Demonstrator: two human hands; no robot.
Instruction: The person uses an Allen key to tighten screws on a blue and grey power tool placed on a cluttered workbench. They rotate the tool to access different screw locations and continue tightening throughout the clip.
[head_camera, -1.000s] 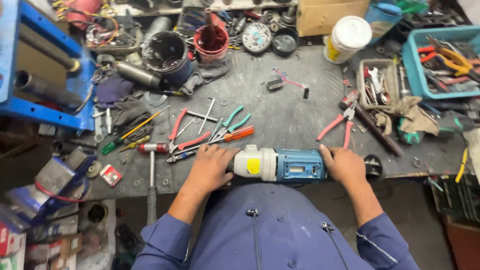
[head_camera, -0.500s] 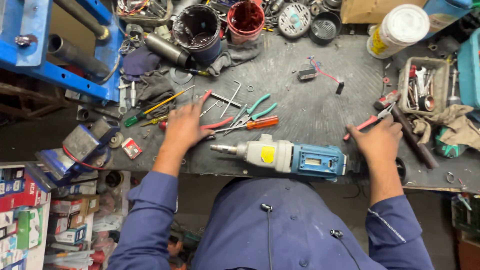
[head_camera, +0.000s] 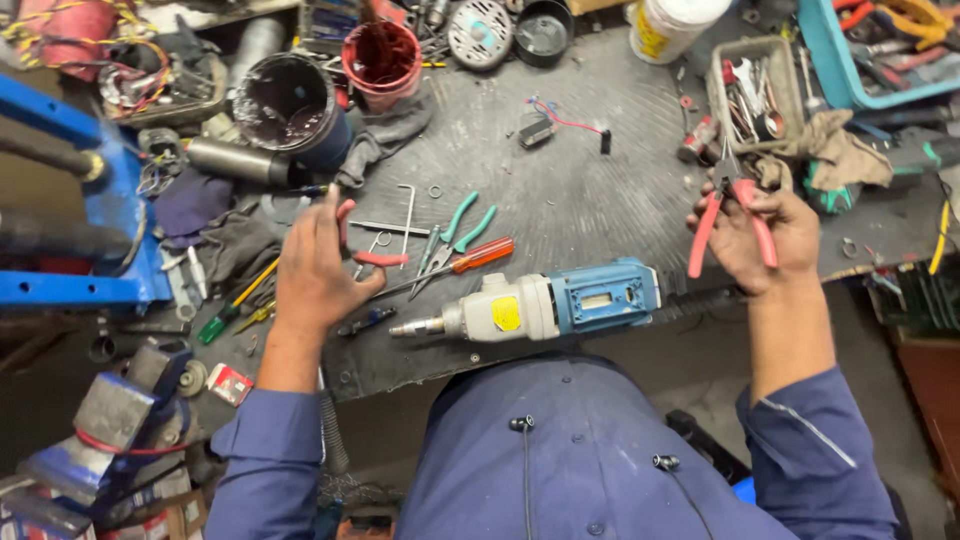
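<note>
A blue and grey power drill (head_camera: 550, 305) with a yellow label lies on the black ribbed mat (head_camera: 590, 190), chuck pointing left, close to my body. My left hand (head_camera: 315, 270) is lifted left of the drill and grips a pair of red-handled pliers (head_camera: 378, 259) by the handles. My right hand (head_camera: 765, 240) is raised right of the drill and holds another pair of red-handled pliers (head_camera: 702, 235), jaws pointing up. Green-handled pliers (head_camera: 462, 222), an orange-handled screwdriver (head_camera: 482, 255) and a hex key (head_camera: 408, 205) lie between my left hand and the drill.
A red bucket (head_camera: 384, 55) and a black bucket (head_camera: 290, 100) stand at the back left, a white tub (head_camera: 670, 25) at the back. A grey tray of tools (head_camera: 752, 90), a rag (head_camera: 840, 150) and a teal bin (head_camera: 880, 60) sit right. A blue machine frame (head_camera: 110, 220) stands left.
Both hands have come off the drill and moved outward. My left hand picked up red-handled pliers from the tool pile; my right hand lifted the red-handled pliers on the right.
</note>
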